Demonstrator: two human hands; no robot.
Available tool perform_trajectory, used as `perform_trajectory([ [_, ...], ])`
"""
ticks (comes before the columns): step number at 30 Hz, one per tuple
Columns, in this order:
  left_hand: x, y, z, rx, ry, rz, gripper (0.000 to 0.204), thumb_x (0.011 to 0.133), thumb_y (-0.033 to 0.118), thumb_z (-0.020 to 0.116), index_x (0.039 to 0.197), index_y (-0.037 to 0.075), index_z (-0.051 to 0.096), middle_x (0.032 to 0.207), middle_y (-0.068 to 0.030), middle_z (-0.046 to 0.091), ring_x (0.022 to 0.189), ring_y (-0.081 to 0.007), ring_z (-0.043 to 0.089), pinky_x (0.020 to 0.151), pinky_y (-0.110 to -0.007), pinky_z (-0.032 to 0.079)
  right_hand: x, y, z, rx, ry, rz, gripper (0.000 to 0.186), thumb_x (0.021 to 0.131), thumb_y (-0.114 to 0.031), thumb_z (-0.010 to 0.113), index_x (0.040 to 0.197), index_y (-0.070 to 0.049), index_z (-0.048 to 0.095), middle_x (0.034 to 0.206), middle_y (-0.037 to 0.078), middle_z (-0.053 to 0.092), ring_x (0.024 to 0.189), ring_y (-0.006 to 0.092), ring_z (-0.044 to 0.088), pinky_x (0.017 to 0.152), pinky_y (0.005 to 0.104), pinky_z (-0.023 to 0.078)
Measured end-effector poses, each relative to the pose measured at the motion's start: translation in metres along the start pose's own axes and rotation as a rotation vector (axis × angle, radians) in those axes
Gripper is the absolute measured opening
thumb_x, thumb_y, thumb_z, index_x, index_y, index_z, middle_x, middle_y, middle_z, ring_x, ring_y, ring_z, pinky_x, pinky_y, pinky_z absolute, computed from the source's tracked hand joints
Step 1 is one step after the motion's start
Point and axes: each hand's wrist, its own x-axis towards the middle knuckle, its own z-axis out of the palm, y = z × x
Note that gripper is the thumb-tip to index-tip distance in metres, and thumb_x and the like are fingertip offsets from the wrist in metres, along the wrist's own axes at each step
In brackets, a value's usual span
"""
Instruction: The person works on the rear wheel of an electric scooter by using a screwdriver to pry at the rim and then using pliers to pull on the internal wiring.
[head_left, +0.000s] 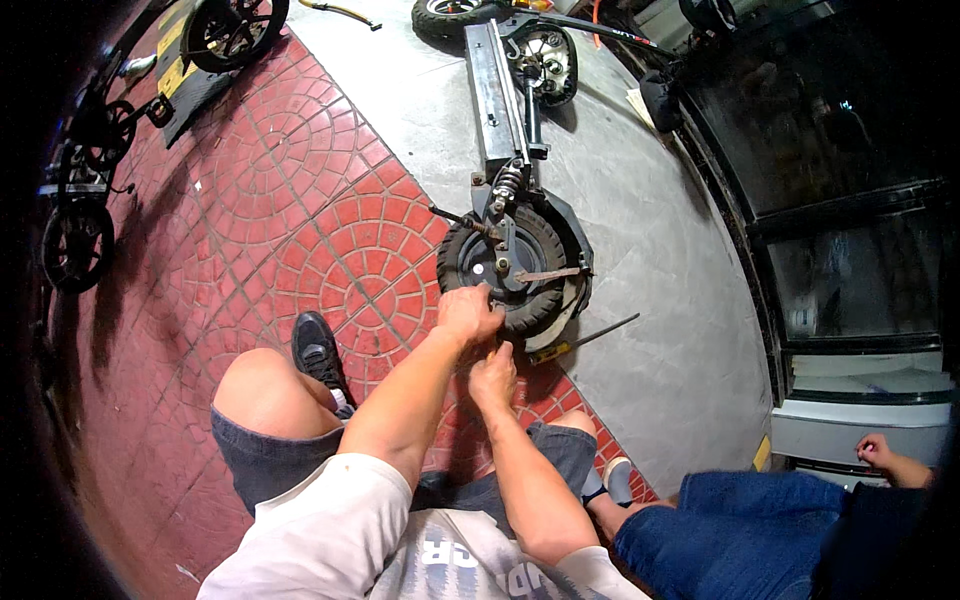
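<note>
We look down at an electric scooter (487,95) lying on the ground, its rear wheel (478,255) nearest us and a coil-spring shock absorber (508,182) just beyond. The left hand (471,315) reaches to the tyre's lower left edge, its fingers bent toward the rubber; we cannot tell whether they pinch anything. Just below, the right hand (493,379) is curled near the tyre's bottom edge, and what its fingers hold, if anything, is hidden from us. A yellow-handled screwdriver (551,353) lies right of the hands. Red paving (375,240) meets grey floor (650,260) beneath the scooter. At lower right sits another person in blue denim (740,525).
</note>
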Motion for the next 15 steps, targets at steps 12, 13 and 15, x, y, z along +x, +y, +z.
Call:
perform_trajectory([
  [12, -0.011, -0.022, -0.008, -0.694, -0.353, -0.386, 0.037, 0.096, 0.040, 0.069, 0.095, 0.003, 0.077, 0.074, -0.0092, 0.066, 0.060, -0.0255, 0.060, 0.057, -0.042, 0.049, -0.040, -0.009, -0.024, 0.073, -0.133, 0.081, 0.042, 0.100, -0.026, 0.067, 0.133, -0.004, 0.054, 0.116, 0.033, 0.067, 0.110, 0.0528, 0.065, 0.093, 0.0624, 0.049],
  [13, -0.014, -0.020, -0.011, -0.772, -0.402, -0.434, 0.037, 0.097, 0.041, 0.071, 0.093, 0.004, 0.077, 0.070, -0.0050, 0.062, 0.055, -0.0212, 0.055, 0.053, -0.039, 0.046, -0.040, -0.008, -0.025, 0.078, -0.140, 0.063, 0.043, 0.100, -0.026, 0.068, 0.134, -0.004, 0.054, 0.117, 0.033, 0.067, 0.111, 0.0525, 0.065, 0.093, 0.0624, 0.049],
  [15, -0.016, -0.018, -0.017, -0.712, -0.405, -0.412, 0.033, 0.096, 0.040, 0.073, 0.093, 0.007, 0.076, 0.068, -0.0009, 0.057, 0.054, -0.0189, 0.048, 0.056, -0.040, 0.045, -0.042, -0.007, -0.030, 0.070, -0.159, 0.064, 0.043, 0.100, -0.027, 0.068, 0.134, -0.004, 0.054, 0.118, 0.032, 0.067, 0.112, 0.0521, 0.065, 0.093, 0.0625, 0.049],
])
